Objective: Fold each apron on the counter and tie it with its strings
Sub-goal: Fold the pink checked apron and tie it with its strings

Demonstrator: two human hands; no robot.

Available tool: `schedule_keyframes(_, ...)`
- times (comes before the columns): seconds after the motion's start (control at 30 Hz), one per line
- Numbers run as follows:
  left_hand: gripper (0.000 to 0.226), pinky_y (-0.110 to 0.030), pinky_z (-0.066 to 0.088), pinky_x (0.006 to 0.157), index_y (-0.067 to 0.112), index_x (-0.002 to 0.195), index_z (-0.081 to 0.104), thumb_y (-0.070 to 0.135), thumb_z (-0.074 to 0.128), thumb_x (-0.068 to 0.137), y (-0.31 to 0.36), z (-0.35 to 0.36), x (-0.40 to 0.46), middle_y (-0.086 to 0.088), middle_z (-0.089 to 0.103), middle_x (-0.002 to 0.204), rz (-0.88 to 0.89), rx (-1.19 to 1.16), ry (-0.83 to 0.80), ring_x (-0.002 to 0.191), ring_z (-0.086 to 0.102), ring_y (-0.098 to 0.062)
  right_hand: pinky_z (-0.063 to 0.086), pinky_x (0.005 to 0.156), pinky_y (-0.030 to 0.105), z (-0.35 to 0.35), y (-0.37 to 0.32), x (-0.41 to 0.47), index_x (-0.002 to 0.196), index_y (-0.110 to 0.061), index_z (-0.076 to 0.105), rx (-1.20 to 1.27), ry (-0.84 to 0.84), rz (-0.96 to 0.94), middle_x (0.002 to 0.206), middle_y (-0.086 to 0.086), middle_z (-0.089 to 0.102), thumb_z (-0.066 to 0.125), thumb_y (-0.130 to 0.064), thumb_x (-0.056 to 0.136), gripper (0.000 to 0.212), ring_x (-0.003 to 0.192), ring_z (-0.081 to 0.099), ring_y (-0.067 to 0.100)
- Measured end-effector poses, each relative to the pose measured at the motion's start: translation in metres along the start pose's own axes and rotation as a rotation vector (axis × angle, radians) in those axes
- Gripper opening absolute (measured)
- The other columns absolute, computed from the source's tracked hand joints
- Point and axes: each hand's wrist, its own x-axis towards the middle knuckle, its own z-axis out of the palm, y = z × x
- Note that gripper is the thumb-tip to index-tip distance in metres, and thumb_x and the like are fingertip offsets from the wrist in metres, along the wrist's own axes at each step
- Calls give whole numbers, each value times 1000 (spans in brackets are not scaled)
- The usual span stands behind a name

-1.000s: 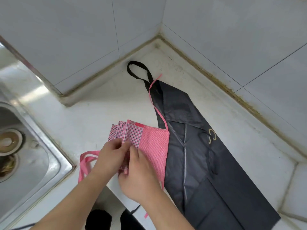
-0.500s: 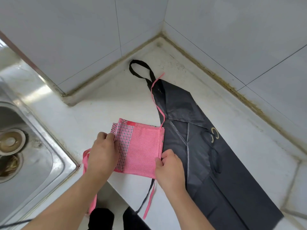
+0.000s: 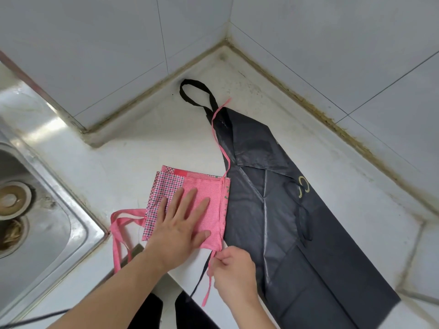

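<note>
Counter: white counter [image 3: 133, 162] in a tiled corner; sink [image 3: 35, 210] at left
Pink apron: pink apron [image 3: 190, 205] folded square, centre frame
Left hand: left hand [image 3: 180, 224] flat, fingers spread, pinning the folds
Right hand: right hand [image 3: 232, 269] pinches pink string [image 3: 209, 281], likely for tying
Black apron: black apron [image 3: 297, 222] at right, not yet tied

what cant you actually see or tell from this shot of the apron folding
- Head view: the pink apron is partly under the flat left hand, so its fold lines there are hidden.
- The right hand pinches the pink string; its fingertips' hold is hidden by the hand itself.
- The black apron runs off the bottom edge; its hem is cut off.
- Its gold print is too small to read.
- The sink is cut by the left edge.
</note>
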Motion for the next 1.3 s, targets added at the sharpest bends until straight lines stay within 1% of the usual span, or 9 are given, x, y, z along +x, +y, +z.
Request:
schedule_keyframes(0.23,76,-62,0,126,42,165,9,76,24,99,4,2,1,-1,4,175,-49,-41,-12,160,-10,-31,44,52,30,7,-3,-4,62,-8,57,-24,30,-74,55,2,64,67,-41,89,43,48,55,16)
schedule_keyframes(0.47,77,-61,-4,125,44,164,1,78,19,97,4,2,2,1,-4,175,-58,-42,-17,159,-17,-29,21,43,24,8,3,-5,57,-15,27,-17,90,-49,46,-5,28,54,-5,82,39,47,25,15)
schedule_keyframes(0.67,78,-61,-7,125,43,165,4,78,16,96,5,2,3,0,-6,175,-62,-47,-48,159,-19,-30,44,58,20,3,34,-20,66,-14,43,-287,-84,3,66,-3,54,59,-29,81,27,58,50,10)
schedule_keyframes(0.77,75,-65,2,125,39,160,25,76,24,96,7,-2,2,-4,4,174,-73,-61,-46,160,-9,-33,54,74,27,-3,30,-21,70,-15,48,-426,-180,22,83,-4,62,56,-39,78,27,73,58,13)
schedule_keyframes(0.83,75,-65,-3,125,49,161,11,74,31,94,13,-10,3,-4,0,174,-87,-81,-52,159,-14,-33,55,77,32,-13,15,-23,74,-16,53,-503,-228,15,87,-4,65,57,-47,79,31,79,61,16)
schedule_keyframes(0.93,78,-69,-4,123,58,157,-6,74,35,93,24,-26,8,-5,-1,170,-133,-78,-75,157,-10,-39,51,78,36,-30,-13,-23,89,-19,55,-622,-55,-90,97,-2,68,51,-50,88,32,96,67,26)
schedule_keyframes(1.03,72,-74,-1,119,60,155,-11,78,25,94,33,-34,14,-7,-1,169,-165,-17,-105,155,-7,-44,51,75,42,-33,-36,-16,93,-25,49,-470,218,-380,95,-7,62,49,-26,95,2,92,63,24)
schedule_keyframes(1.17,75,-72,6,119,57,155,-11,80,20,91,28,-34,16,-8,-2,169,-131,27,-133,155,-2,-43,46,105,29,-16,-49,19,148,-26,46,-481,138,-706,148,-14,43,53,-4,92,60,126,45,12)
schedule_keyframes(1.3,73,-54,15,127,44,164,5,74,18,99,-10,-24,-1,-2,13,173,-94,-14,-11,159,7,-27,45,107,34,-10,-39,51,164,-29,18,-678,79,-708,163,-18,20,57,-8,92,85,120,37,16)
